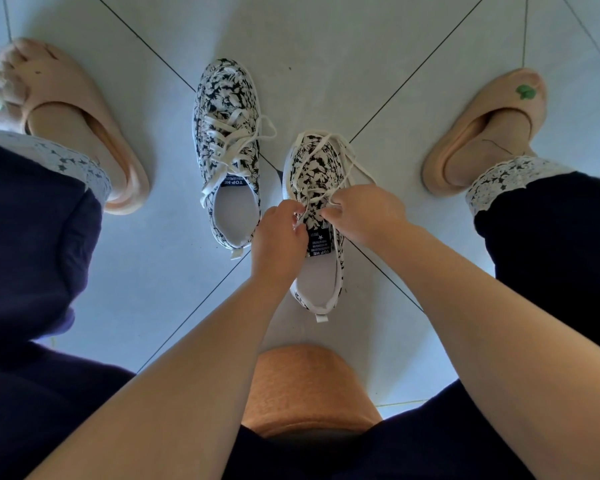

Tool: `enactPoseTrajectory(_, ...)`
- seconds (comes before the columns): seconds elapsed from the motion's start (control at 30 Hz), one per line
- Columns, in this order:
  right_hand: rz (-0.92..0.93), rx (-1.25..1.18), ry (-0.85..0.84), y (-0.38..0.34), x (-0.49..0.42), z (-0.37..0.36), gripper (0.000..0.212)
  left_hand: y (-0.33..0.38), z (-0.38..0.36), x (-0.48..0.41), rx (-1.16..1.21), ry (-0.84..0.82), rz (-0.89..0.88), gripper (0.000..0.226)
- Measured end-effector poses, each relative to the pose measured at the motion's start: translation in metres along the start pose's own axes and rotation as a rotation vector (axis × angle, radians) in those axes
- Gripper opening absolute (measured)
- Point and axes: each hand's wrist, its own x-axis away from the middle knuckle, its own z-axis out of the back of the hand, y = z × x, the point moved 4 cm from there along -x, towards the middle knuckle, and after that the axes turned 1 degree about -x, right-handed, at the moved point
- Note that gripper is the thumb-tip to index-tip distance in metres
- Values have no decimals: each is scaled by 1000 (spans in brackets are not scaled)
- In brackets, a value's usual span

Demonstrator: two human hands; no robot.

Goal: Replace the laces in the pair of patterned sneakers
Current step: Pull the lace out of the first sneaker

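- Left hand [280, 233] and right hand [365, 211], each grip narrow, pinch the flat white lace [352, 161] of 1 black-and-white floral canvas sneaker [312, 168].
- Lace looks limp and light; best pinched near its tip.

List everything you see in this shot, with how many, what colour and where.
far sneaker: one, black-and-white floral, on floor left of centre, bow tied
near sneaker: one, same pattern, centre, under the hands
laces: two, white, one per sneaker
slippers: two, peach, worn, far left and far right
floor: pale tiles, dark joints
tan rounded thing: one, bottom centre between the legs, unclear what
trousers: dark navy, white lace cuffs
left hand: pinches near sneaker's lace
right hand: pinches the same lace
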Motion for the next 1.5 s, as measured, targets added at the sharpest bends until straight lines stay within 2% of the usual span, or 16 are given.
enactPoseTrajectory(0.1,133,-338,54,-20,3,10,42,-1,0,-1,3,0,11,29)
enactPoseTrajectory(0.2,119,-736,57,-29,3,26,42,-1,1,-1,9,7,18,30)
enactPoseTrajectory(0.3,18,-424,71,-10,-5,30,40,-1,2,0,25,16,7,30)
enactPoseTrajectory(0.4,-82,-277,60,17,-7,22,19,-2,2,0,38,16,13,30)
enactPoseTrajectory(0.5,-163,-191,128,29,-3,13,46,-2,1,0,31,13,19,28)
enactPoseTrajectory(0.6,-71,-168,336,11,1,17,36,-3,1,-1,43,13,30,27)
enactPoseTrajectory(0.73,130,46,264,-25,-4,-2,24,-4,1,-2,38,24,44,20)
enactPoseTrajectory(0.83,149,39,223,-29,-7,-4,17,-4,2,-3,47,33,57,18)
enactPoseTrajectory(0.93,27,-274,294,-10,-9,8,14,-3,2,-1,42,34,55,22)
enactPoseTrajectory(1.03,-475,-1147,431,40,-2,13,19,-5,3,0,48,46,68,25)
enactPoseTrajectory(1.1,-678,-1326,413,63,2,2,22,-4,4,1,48,46,68,25)
enactPoseTrajectory(1.2,-538,-857,461,55,3,6,9,-3,3,1,41,45,69,25)
enactPoseTrajectory(1.27,-293,-638,525,31,4,15,22,-3,3,1,29,42,65,25)
enactPoseTrajectory(1.37,62,-243,375,-15,3,11,22,-3,3,0,14,35,58,23)
enactPoseTrajectory(1.43,148,10,289,-33,-1,-3,24,-4,3,-2,27,41,70,18)
enactPoseTrajectory(1.5,143,51,309,-39,-3,-7,25,-6,3,-3,40,56,85,15)
